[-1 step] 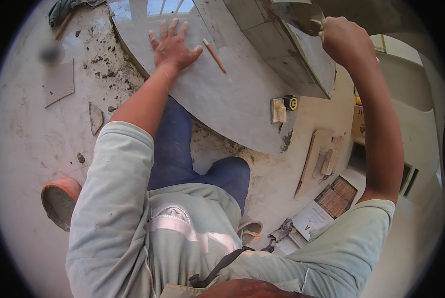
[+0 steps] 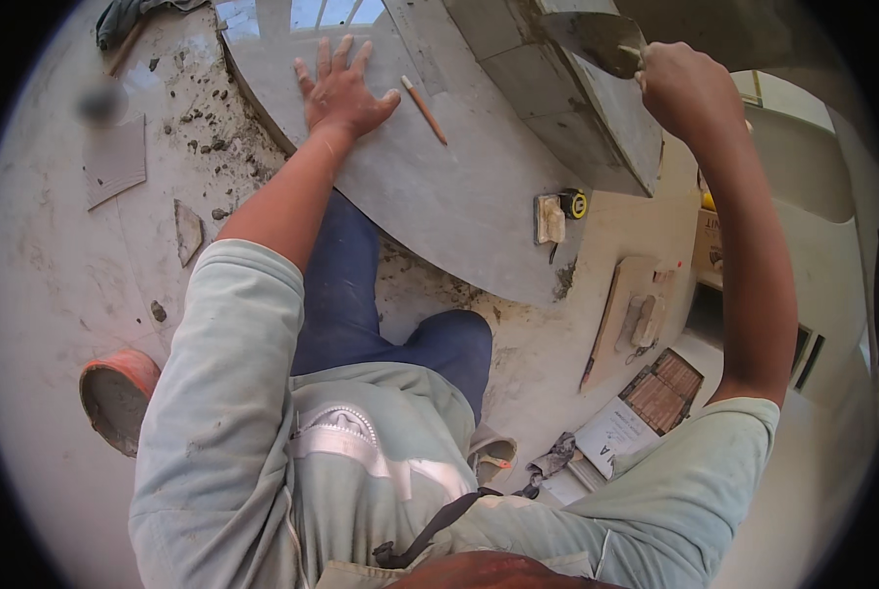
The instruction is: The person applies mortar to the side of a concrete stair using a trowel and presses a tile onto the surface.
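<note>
My left hand [image 2: 343, 93] lies flat with fingers spread on a smooth grey curved slab [image 2: 400, 187]. Just to its right, a brown pencil with a pale end [image 2: 424, 111] rests on the same surface. At the upper right my right hand [image 2: 690, 88] is raised and closed around the handle of a trowel [image 2: 597, 41]. The trowel's grey metal blade points left, over the top of a grey tiled block [image 2: 557, 103]. Whether the blade touches the block I cannot tell. A yellow and black tape measure [image 2: 574, 203] sits beside a pale hand block [image 2: 549, 220] near the slab's right end.
Mortar crumbs [image 2: 214, 137] litter the floor left of the slab, near a tile piece [image 2: 115, 162] and a broken shard [image 2: 187, 233]. An orange bucket of grey mix [image 2: 120, 398] stands at the left. To the right lie a board [image 2: 618, 329] and a box [image 2: 611, 437].
My right hand and the trowel have shifted very slightly right and down. My left hand stays in place on the slab.
</note>
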`<state>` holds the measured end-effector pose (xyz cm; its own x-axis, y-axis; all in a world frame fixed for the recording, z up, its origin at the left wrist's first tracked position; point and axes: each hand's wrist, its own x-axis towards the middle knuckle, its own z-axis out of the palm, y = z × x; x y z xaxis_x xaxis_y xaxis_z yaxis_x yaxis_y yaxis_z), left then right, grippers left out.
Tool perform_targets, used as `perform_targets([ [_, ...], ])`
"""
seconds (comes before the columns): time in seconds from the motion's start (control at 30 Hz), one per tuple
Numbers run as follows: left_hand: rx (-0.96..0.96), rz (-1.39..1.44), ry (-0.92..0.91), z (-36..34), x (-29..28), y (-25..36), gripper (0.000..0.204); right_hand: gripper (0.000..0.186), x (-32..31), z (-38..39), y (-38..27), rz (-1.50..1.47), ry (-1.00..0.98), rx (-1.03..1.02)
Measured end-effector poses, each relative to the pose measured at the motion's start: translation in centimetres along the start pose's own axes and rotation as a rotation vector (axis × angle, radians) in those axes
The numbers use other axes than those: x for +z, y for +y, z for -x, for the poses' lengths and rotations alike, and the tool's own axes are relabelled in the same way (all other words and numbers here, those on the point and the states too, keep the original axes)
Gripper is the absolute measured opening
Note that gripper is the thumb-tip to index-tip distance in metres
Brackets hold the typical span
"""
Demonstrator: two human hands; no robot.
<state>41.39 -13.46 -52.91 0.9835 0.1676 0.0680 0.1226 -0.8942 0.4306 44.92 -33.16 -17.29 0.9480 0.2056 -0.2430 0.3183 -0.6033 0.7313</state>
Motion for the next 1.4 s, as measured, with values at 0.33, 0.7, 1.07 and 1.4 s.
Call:
perform_targets([
  [0.33,-0.004,0.004,0.015,0.1,0.2,0.0,0.086,0.020,-1.5,0.0,-0.5,0.136,0.075,-0.077],
  [0.7,0.010,0.027,0.006,-0.1,-0.4,0.3,0.087,0.021,-5.7,-5.1,-1.6,0.049,0.030,-0.018],
  [1.07,-0.007,0.018,-0.051,0.1,-1.4,0.5,0.089,0.028,0.4,0.0,3.8,-0.542,-0.172,0.123],
  [1.4,0.019,0.038,-0.062,0.2,-1.7,1.5,0.089,0.044,6.2,-4.9,-7.7,-1.432,0.161,0.424],
])
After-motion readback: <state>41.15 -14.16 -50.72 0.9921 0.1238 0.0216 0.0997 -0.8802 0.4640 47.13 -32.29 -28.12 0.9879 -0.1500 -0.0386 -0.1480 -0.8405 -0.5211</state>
